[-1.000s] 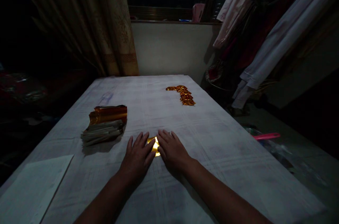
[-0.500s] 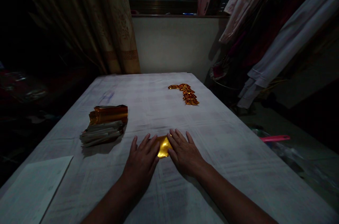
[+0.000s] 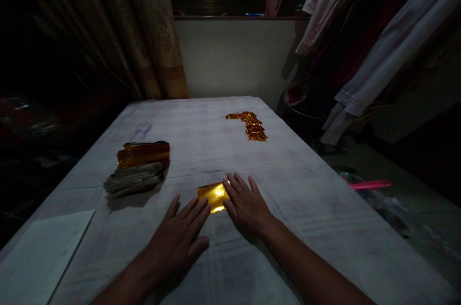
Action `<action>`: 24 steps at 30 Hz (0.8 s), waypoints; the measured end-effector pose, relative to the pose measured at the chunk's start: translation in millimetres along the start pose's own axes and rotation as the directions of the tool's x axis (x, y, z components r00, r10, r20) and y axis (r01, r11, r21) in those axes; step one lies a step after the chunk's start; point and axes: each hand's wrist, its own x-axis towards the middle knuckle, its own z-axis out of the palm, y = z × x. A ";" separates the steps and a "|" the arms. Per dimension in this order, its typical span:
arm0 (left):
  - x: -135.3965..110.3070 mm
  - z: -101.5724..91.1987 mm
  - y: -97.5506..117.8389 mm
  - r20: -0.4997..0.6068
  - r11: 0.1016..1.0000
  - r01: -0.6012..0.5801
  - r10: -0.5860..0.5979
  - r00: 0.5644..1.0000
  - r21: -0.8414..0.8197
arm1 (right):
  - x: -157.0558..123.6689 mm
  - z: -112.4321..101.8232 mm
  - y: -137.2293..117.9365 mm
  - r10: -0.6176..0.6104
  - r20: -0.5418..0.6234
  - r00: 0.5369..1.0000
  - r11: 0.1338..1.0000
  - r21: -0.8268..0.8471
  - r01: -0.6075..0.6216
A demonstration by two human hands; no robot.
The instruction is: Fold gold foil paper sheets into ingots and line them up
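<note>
A shiny gold foil paper [image 3: 215, 194] lies flat on the cloth-covered table between my hands. My right hand [image 3: 247, 203] rests on its right end, fingers stretched out and palm down. At its lower left corner, the fingertips of my left hand [image 3: 180, 235] touch the paper, with the thumb spread away. To the left sits a stack of foil sheets [image 3: 135, 179], grey-backed in front, with a rolled gold part [image 3: 146, 153] behind. Farther off on the right, several folded gold foil pieces [image 3: 255, 127] stand in a bent row.
A white sheet or board [image 3: 46, 252] lies at the table's left front. The pale checked tablecloth [image 3: 288, 247] covers the table. Clothes [image 3: 382, 50] hang at the right, a curtain [image 3: 144, 31] at the back left. A pink cup [image 3: 274, 1] stands on the sill.
My left hand has slid left and toward me, uncovering more of the gold paper. My right hand stays on the paper's right end. The view has shifted slightly.
</note>
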 end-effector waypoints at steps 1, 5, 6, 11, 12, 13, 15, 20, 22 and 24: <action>-3.4 -0.6 -3.3 -0.006 1.000 0.000 0.000 1.000 0.009 | 0.0 0.5 0.1 0.001 -0.001 1.000 1.000 0.002 -0.001; -2.3 -6.1 -10.1 -0.002 0.999 -0.013 0.013 1.000 0.032 | -0.9 1.1 -0.5 0.000 0.007 1.000 1.000 0.013 0.000; 3.0 -8.3 -9.5 -0.004 1.000 -0.009 0.009 1.000 0.028 | -1.1 1.1 -0.7 0.000 0.007 1.000 1.000 0.013 0.000; 46.0 -5.9 3.9 -0.057 0.992 0.115 -0.118 0.991 -0.047 | -1.7 1.1 -1.0 -0.007 -0.019 1.000 1.000 0.017 0.008; 53.2 -1.2 6.7 -0.064 0.989 0.142 -0.145 0.987 -0.047 | -1.8 1.0 -0.8 -0.009 -0.020 1.000 1.000 0.021 0.010; 58.5 4.3 8.9 -0.071 0.983 0.177 -0.179 0.981 -0.041 | -1.9 0.7 -0.7 -0.012 -0.019 1.000 1.000 0.025 0.012; 62.7 15.7 10.8 -0.060 0.975 0.222 -0.223 0.973 -0.019 | -2.1 -0.2 -0.7 -0.014 -0.015 1.000 0.999 0.032 0.015; 46.2 26.0 3.7 -0.026 0.966 0.257 -0.256 0.966 0.019 | -2.8 -3.9 -3.0 -0.005 -0.003 1.000 0.999 0.037 0.005; 37.9 23.9 -0.2 -0.019 0.962 0.269 -0.269 0.963 0.034 | -2.9 -5.0 -3.9 -0.004 0.001 1.000 0.999 0.037 0.004; 32.4 22.4 -2.8 -0.016 0.958 0.282 -0.282 0.959 0.043 | -3.1 -5.2 -3.8 -0.006 -0.006 1.000 0.999 0.035 0.006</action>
